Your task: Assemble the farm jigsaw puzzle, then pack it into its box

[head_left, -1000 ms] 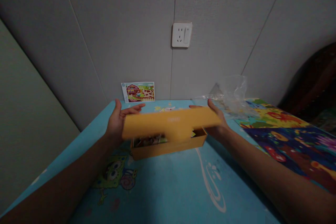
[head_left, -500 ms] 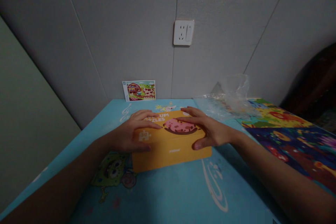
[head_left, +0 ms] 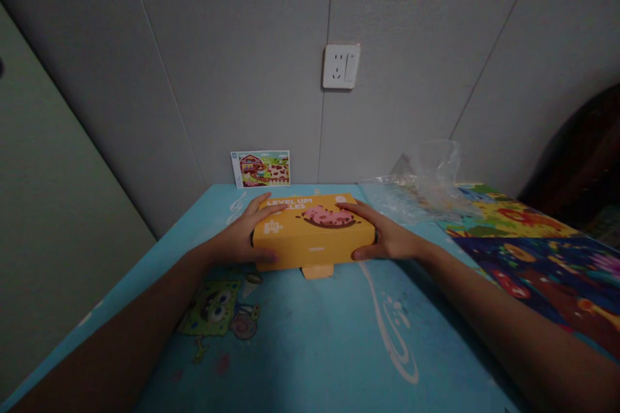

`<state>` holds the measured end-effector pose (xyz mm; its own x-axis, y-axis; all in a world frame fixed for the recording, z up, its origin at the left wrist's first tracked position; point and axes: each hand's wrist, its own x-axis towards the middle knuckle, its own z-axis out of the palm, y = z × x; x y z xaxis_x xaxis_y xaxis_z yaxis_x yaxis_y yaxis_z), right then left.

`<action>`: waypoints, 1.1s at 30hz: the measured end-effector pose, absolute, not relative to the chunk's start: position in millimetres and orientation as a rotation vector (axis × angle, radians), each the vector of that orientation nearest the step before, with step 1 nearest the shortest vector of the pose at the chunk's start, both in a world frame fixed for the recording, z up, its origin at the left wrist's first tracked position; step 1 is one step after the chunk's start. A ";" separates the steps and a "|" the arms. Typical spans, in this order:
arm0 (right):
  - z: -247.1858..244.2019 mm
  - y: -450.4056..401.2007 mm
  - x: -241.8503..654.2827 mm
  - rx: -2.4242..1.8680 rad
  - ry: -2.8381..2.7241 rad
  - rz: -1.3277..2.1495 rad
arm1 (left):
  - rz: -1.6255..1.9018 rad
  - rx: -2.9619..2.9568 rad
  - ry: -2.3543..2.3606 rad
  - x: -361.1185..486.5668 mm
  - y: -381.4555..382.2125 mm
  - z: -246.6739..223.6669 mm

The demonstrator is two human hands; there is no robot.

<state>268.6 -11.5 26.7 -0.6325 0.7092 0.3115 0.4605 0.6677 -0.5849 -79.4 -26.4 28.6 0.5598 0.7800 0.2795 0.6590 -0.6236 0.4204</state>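
Observation:
A yellow cardboard puzzle box [head_left: 314, 239] sits on the blue table covering in front of me. Its top carries the white words "LEVEL UP!" and a pink spotted shape. At the front bottom edge a small flap [head_left: 318, 271] sticks out. My left hand [head_left: 247, 230] grips the box's left end, thumb on the front face and fingers over the top. Around the right end is my right hand [head_left: 385, 232], with its thumb low on the front and its fingers on the top edge. The inside of the box is hidden.
Against the grey wall leans a farm picture card [head_left: 261, 169]. Crumpled clear plastic [head_left: 421, 187] lies at the back right, beside colourful puzzle pictures [head_left: 537, 258]. A wall socket [head_left: 341, 66] is above the blue patterned table covering [head_left: 310, 348].
The box has tilted so its front face stands upright and its top lies flatter. Its lower edge has drawn back from me, and the small front flap now shows. Both hands still hold it.

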 end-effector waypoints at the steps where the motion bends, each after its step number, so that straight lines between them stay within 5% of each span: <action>1: 24.7 -10.5 268.8 -0.889 -2.338 0.632 | 0.692 2.513 1.193 -79.6 -25.9 27.5; 7: 17.7 -8.4 262.4 -0.880 -2.058 0.641 | 1.292 2.241 1.002 -75.9 -27.6 35.0; 12: 31.3 -18.8 250.4 -0.829 -2.030 0.100 | 1.564 2.070 0.935 -64.6 -34.0 43.7; 16: 40.8 -33.3 233.4 -0.882 -2.216 -0.263 | 1.554 1.960 0.970 -52.6 -37.1 37.3; 23: 35.2 -40.7 216.5 -0.817 -2.461 -0.311 | 1.149 2.244 1.079 -59.5 -31.6 27.3; 33: 39.8 -30.1 223.0 -0.829 -2.247 -0.380 | 1.307 2.023 1.106 -60.7 -24.9 23.1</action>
